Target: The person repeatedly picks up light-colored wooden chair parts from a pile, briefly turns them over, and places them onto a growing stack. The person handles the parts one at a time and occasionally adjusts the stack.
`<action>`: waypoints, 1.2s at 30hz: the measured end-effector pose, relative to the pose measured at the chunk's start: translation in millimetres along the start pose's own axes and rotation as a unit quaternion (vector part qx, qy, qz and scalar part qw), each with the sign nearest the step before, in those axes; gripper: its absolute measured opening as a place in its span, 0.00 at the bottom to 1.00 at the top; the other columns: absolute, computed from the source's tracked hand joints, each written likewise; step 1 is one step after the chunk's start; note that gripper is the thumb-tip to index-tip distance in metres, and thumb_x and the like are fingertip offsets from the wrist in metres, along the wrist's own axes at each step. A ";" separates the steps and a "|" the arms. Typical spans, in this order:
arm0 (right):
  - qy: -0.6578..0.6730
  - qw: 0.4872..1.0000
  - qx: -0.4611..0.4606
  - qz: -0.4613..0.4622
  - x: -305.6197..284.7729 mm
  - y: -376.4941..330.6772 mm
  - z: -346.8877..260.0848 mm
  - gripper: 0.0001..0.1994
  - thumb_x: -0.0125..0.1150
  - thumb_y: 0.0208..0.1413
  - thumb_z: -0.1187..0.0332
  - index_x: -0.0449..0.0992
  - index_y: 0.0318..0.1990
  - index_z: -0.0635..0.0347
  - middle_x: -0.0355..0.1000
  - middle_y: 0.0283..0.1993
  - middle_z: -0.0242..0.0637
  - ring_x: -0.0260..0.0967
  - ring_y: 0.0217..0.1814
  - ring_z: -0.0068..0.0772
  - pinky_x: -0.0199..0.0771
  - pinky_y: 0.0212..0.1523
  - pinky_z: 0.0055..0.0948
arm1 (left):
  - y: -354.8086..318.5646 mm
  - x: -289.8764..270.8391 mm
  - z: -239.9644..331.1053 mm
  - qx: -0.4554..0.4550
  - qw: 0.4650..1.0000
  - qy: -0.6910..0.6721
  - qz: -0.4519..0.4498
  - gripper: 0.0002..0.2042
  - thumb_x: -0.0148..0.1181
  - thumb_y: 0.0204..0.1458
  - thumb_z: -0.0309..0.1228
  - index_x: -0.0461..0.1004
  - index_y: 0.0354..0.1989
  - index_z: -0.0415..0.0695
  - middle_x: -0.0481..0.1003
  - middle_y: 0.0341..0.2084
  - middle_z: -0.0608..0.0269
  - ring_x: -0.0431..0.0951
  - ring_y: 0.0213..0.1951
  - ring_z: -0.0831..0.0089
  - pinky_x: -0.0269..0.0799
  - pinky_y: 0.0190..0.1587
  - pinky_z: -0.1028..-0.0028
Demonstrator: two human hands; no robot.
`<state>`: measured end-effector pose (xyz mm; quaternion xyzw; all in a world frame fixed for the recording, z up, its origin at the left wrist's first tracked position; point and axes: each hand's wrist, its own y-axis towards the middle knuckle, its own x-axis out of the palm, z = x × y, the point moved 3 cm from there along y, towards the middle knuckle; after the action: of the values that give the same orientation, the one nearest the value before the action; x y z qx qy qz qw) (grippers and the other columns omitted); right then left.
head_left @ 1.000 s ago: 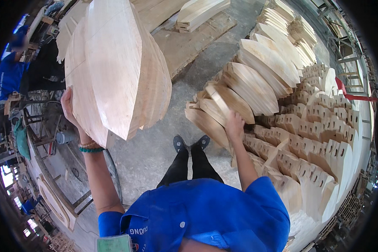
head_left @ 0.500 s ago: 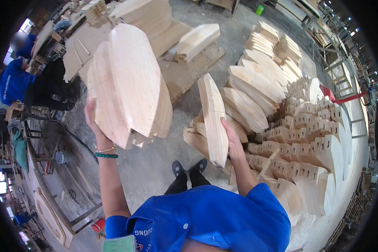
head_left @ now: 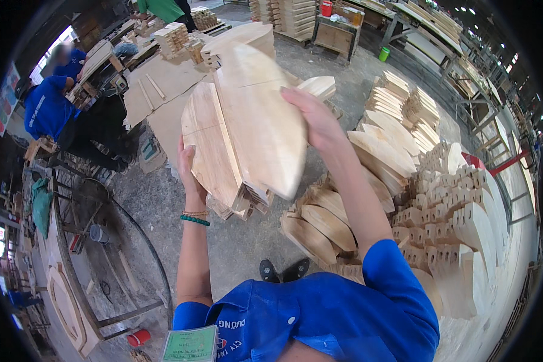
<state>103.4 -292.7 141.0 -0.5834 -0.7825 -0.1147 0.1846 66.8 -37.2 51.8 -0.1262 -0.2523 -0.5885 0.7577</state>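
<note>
Pale wooden panels (head_left: 214,136) with curved, tapering edges form a layered stack in front of me. My left hand (head_left: 187,163) grips their left edge, thumb in sight and the other fingers mostly hidden. My right hand (head_left: 312,117) is closed on the right edge of a lighter curved wooden panel (head_left: 262,108), slightly blurred, which lies against the stack's top at the right. How the stack is supported underneath is hidden.
Piles of curved wooden pieces (head_left: 380,151) and slotted ones (head_left: 470,235) stand on the right. A metal frame (head_left: 78,265), a black hose (head_left: 142,229) and a red container (head_left: 139,337) are at left. Co-workers in blue (head_left: 48,108) sit far left.
My right hand has brought its wooden panel from beside the right-hand piles up and left onto the stack. My left hand stays at the stack's left edge. The view has shifted.
</note>
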 end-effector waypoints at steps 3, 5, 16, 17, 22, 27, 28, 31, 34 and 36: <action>-0.129 0.986 -0.103 -0.022 4.8 7.6 7.7 0.25 0.57 0.58 0.61 0.64 0.58 0.70 0.66 0.58 0.47 0.65 0.59 0.33 0.64 0.59 0.28 | 1.5 5.0 -2.0 -0.003 1.000 0.017 0.014 0.30 0.49 0.51 0.40 0.58 0.63 0.39 0.69 0.52 0.52 0.74 0.49 0.61 0.73 0.51 0.66; -0.300 0.936 -0.168 0.071 9.3 -10.6 14.2 0.28 0.56 0.58 0.61 0.61 0.61 0.71 0.60 0.64 0.51 0.60 0.65 0.37 0.60 0.63 0.29 | 1.5 -4.2 -2.8 0.004 0.997 0.068 0.047 0.29 0.49 0.52 0.41 0.59 0.61 0.38 0.70 0.51 0.52 0.75 0.49 0.61 0.73 0.50 0.66; -0.246 0.936 0.035 0.248 -204.0 -82.6 199.8 0.22 0.60 0.52 0.64 0.71 0.54 0.63 0.73 0.50 0.43 0.69 0.53 0.31 0.69 0.52 0.29 | -0.7 -22.9 -5.4 -0.054 0.988 0.139 0.043 0.27 0.41 0.54 0.46 0.62 0.57 0.38 0.68 0.53 0.54 0.70 0.53 0.59 0.68 0.56 0.60; -0.285 0.914 0.070 0.279 -238.2 -99.0 226.7 0.24 0.60 0.49 0.64 0.71 0.54 0.63 0.74 0.49 0.47 0.70 0.53 0.34 0.69 0.53 0.31 | -1.1 -21.7 -8.2 -0.054 0.985 0.154 0.049 0.27 0.41 0.54 0.46 0.63 0.57 0.39 0.68 0.53 0.54 0.71 0.53 0.59 0.68 0.55 0.61; -0.679 0.602 0.063 0.416 -341.0 -103.5 191.7 0.32 0.65 0.44 0.62 0.64 0.59 0.58 0.54 0.66 0.52 0.51 0.67 0.53 0.54 0.65 0.45 | 8.3 -70.8 4.3 0.076 0.961 0.262 0.054 0.25 0.53 0.54 0.43 0.62 0.55 0.39 0.68 0.50 0.54 0.74 0.47 0.61 0.74 0.49 0.61; -0.696 0.583 0.262 0.327 -445.9 -81.1 99.2 0.57 0.72 0.36 0.50 0.38 0.71 0.49 0.43 0.71 0.52 0.36 0.75 0.53 0.41 0.67 0.60 | 2.6 -41.7 -9.6 0.097 0.968 0.230 0.022 0.25 0.60 0.52 0.39 0.60 0.53 0.37 0.69 0.48 0.52 0.74 0.45 0.64 0.77 0.44 0.63; -0.703 0.585 0.281 0.291 -447.1 -70.8 83.7 0.59 0.73 0.34 0.49 0.37 0.71 0.49 0.44 0.71 0.53 0.37 0.74 0.53 0.41 0.67 0.60 | 3.2 -51.3 -4.4 0.134 0.955 0.264 0.004 0.25 0.60 0.52 0.39 0.60 0.53 0.37 0.69 0.48 0.52 0.74 0.45 0.64 0.77 0.44 0.63; -0.709 0.585 0.327 0.218 -455.2 -58.4 69.1 0.62 0.75 0.29 0.47 0.37 0.71 0.48 0.48 0.69 0.55 0.41 0.72 0.55 0.43 0.66 0.60 | 5.0 -55.9 -0.5 0.189 0.932 0.304 -0.049 0.24 0.57 0.53 0.40 0.61 0.54 0.39 0.68 0.49 0.53 0.73 0.47 0.64 0.74 0.48 0.63; -0.760 0.547 0.262 0.234 -446.1 -68.6 70.8 0.60 0.76 0.25 0.49 0.45 0.69 0.49 0.56 0.62 0.55 0.50 0.66 0.57 0.50 0.63 0.57 | -4.1 -38.0 -9.0 0.235 0.886 0.398 -0.025 0.21 0.48 0.58 0.40 0.60 0.56 0.42 0.65 0.52 0.54 0.69 0.53 0.62 0.69 0.56 0.61; -0.816 0.492 0.133 0.272 -435.5 -93.3 90.0 0.57 0.77 0.24 0.51 0.52 0.67 0.51 0.62 0.55 0.54 0.57 0.60 0.56 0.56 0.59 0.54 | -11.5 -24.6 -13.4 0.330 0.803 0.491 -0.072 0.21 0.52 0.57 0.37 0.59 0.56 0.42 0.65 0.51 0.54 0.69 0.53 0.61 0.69 0.57 0.60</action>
<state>109.7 -663.6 -121.3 -0.5688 -0.3926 0.5740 -0.4392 54.6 -26.5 26.2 0.4561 -0.0335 -0.5054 0.7318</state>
